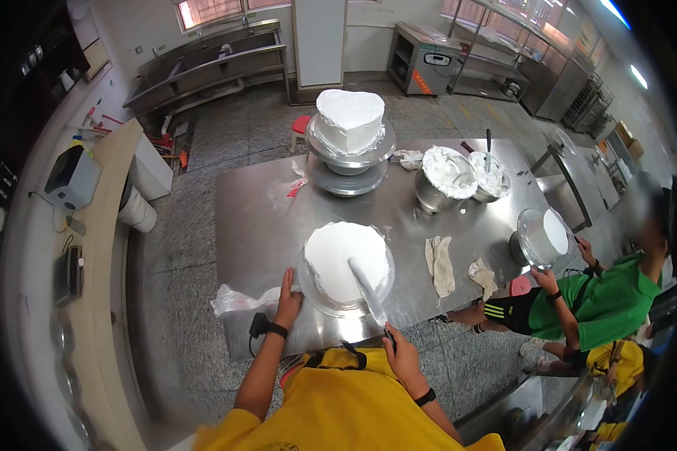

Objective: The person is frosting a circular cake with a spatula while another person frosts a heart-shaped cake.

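Note:
A round cake (335, 259) covered in white cream sits on a metal turntable (328, 307) in front of me. My right hand (404, 356) is closed around the black handle of an icing spatula (368, 290), whose long blade lies across the cake's top, pointing up and to the left. At the turntable's left edge, my left hand (288, 299) rests with its fingers stretched out and nothing in them. Behind the cake stands a heart-shaped white cake (350, 116) on a raised turntable (347, 180).
Two bowls of cream (436, 197) (493, 194) stand at the back right of the steel table (256, 225). Crumpled cloths (440, 264) (482, 278) lie right of my cake, a plastic bag (241, 301) to its left. A person in green (598, 301) works at another white cake (547, 234) on the right.

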A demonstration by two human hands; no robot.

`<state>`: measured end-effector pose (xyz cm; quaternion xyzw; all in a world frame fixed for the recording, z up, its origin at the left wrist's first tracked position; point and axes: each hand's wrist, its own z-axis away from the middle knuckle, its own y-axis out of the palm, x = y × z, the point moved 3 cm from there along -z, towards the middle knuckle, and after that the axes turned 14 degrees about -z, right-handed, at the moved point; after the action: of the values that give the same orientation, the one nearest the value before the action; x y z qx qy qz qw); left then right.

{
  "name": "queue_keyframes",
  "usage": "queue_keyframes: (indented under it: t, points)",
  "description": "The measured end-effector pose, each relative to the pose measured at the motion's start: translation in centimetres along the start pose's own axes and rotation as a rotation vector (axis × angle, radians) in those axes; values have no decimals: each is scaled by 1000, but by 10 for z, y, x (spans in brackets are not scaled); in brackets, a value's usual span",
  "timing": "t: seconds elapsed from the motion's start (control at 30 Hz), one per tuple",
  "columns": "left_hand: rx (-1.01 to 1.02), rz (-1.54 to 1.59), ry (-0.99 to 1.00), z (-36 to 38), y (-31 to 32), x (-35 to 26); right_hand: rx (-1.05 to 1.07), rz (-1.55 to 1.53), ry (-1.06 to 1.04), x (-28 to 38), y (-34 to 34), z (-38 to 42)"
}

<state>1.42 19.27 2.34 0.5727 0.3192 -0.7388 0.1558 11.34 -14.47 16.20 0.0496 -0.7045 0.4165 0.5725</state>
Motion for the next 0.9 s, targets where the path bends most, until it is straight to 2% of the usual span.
queue_keyframes:
  t: [0.13,0.2,0.33,0.4,0.47,0.53,0.67,0.8,0.9]
  points:
    - [35,50,16,2,13,-8,-19,-26,-14,-1,0,-1]
    - [14,31,26,29,21,-17,-36,-12,-47,-1,-1,-2]
    - [59,16,21,87,34,3,-29,-11,-33,-6,4,-2]
    - [204,151,-13,109,39,6,-50,-13,-69,-6,5,-3]
    - [146,191,-38,111,35,3,-21,32,-48,-3,2,-5]
    - [35,216,-65,104,31,3,-27,43,-38,2,1,-4]
    - [-105,82,7,42,12,5,-10,49,-24,6,1,-2]
    - [-122,46,31,-8,1,3,-35,30,-68,1,4,0]
    - [-88,67,54,-11,3,-10,-39,17,-68,3,1,1]
